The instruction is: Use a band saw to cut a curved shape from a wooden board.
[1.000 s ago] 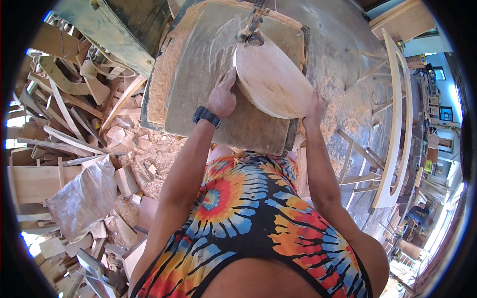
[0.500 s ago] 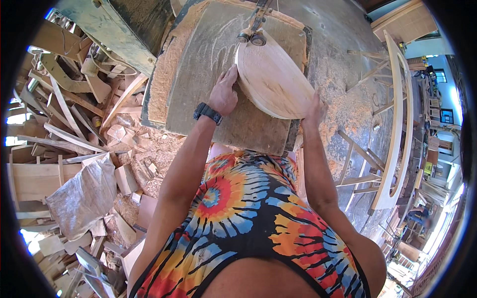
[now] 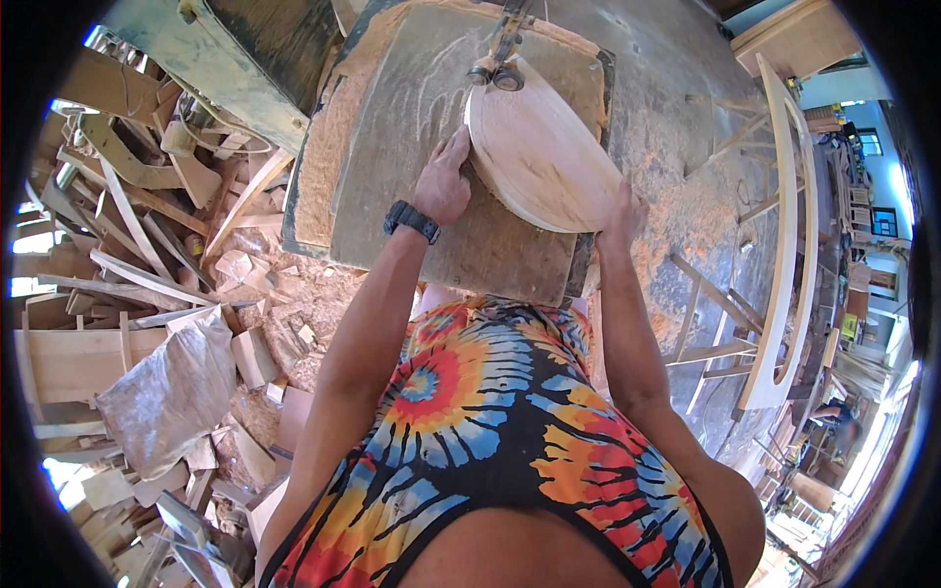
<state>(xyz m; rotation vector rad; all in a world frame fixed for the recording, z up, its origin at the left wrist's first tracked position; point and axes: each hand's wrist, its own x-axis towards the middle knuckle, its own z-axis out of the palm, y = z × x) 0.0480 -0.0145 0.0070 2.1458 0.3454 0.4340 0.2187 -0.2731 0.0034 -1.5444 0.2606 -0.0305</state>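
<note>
A pale wooden board (image 3: pixel 549 157) with a rounded outline lies flat on the saw table (image 3: pixel 392 176), which looks like a bandsaw's. Its far end sits under the saw's guide with two round rollers (image 3: pixel 495 76); the blade itself I cannot make out. My left hand (image 3: pixel 445 184), a black watch (image 3: pixel 412 222) on its wrist, rests with fingers stretched forward against the board's left edge. At the near right corner my right hand (image 3: pixel 621 216) is closed around the board's edge, its fingertips partly hidden.
Sawdust coats the table's left border (image 3: pixel 319 186). The machine's housing (image 3: pixel 265 59) rises at far left. Offcuts (image 3: pixel 137 284) and a crumpled plastic sheet (image 3: pixel 172 377) heap on the left. To the right, a curved wooden frame (image 3: pixel 779 255) stands over a dusty floor (image 3: pixel 667 147).
The surroundings have shifted slightly in the view. Both hands and the board stay in nearly the same place on the saw table.
</note>
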